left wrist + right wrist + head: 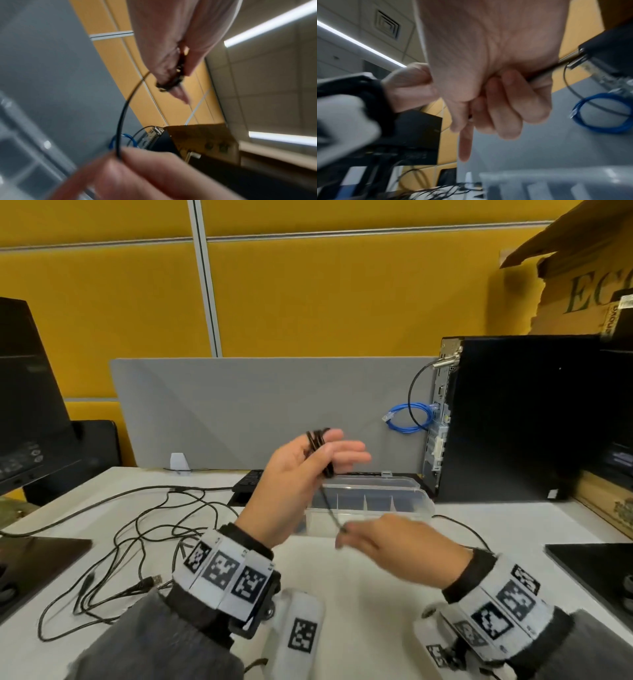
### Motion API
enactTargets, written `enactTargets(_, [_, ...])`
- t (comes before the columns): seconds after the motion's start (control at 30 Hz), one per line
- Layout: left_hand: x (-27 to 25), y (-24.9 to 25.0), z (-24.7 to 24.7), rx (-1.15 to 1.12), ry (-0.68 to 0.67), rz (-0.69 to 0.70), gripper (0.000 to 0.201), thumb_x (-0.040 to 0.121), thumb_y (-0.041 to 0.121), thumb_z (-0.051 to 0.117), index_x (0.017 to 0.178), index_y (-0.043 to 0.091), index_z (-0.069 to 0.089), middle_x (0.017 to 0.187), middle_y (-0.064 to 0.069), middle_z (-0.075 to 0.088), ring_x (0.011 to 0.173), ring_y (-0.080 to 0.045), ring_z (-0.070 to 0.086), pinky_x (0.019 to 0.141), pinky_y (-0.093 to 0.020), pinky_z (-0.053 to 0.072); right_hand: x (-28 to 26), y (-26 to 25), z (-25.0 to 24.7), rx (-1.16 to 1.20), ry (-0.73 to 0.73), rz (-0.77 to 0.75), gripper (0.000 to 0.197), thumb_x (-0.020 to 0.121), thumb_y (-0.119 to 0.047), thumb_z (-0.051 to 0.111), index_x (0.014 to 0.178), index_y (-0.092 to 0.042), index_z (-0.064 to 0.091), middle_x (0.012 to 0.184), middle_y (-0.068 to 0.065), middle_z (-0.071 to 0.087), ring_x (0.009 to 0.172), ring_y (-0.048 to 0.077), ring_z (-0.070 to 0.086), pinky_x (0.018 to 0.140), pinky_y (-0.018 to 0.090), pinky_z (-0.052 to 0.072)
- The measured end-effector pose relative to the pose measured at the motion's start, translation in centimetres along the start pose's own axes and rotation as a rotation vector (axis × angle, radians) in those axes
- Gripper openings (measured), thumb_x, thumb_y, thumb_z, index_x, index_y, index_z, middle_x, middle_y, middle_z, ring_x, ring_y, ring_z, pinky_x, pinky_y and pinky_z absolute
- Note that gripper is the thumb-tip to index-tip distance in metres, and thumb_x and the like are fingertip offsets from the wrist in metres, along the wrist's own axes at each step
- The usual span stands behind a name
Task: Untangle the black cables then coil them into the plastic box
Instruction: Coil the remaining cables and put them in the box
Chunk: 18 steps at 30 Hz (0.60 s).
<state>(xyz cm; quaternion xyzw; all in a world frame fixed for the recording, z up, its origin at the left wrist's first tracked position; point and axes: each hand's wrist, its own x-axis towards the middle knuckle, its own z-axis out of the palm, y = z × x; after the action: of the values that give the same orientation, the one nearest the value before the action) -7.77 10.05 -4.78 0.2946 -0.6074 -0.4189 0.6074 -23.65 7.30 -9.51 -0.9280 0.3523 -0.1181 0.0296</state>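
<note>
Right hand (394, 537) pinches black cable (328, 506) end; left hand (301, 470), fingers straight, wears its coils above plastic box (370, 503).

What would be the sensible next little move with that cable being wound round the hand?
Probably one more turn: the right hand pinches the loose end of the black cable, and only a short stretch remains between it and the coil looped round the left hand. Wrapping that tail on would finish the coil before it goes into the open plastic box just behind.
</note>
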Motion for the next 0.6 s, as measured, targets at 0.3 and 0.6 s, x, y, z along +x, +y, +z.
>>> enactTargets(0.3, [-0.9,-1.2,-1.3,0.511,-0.329,-0.328,0.069,0.093,0.054,0.021,0.069,0.002,0.059,0.046,-0.003,0.06,0.043,-0.022,0.054,0.061,-0.025,0.044,0.3,2.6,-5.2,0.391,0.648,0.088,0.021,0.096,-0.02,0.042,0.089,-0.027,0.061,0.081,-0.023,0.058,0.072,-0.014,0.054,0.065,0.002,0.038])
enactTargets(0.6, [0.5,-1.4,-0.4,0.172,0.076,-0.015,0.024,0.1,0.021,0.032,0.101,0.015,0.056,0.091,0.002,0.073,0.089,-0.012,0.069,0.087,-0.026,0.05,-0.2,-1.8,-0.5,0.042,-0.066,-0.066,0.017,0.1,-0.038,0.029,0.09,-0.031,0.041,0.068,-0.019,0.042,0.068,0.005,0.045,0.069,0.029,0.04])
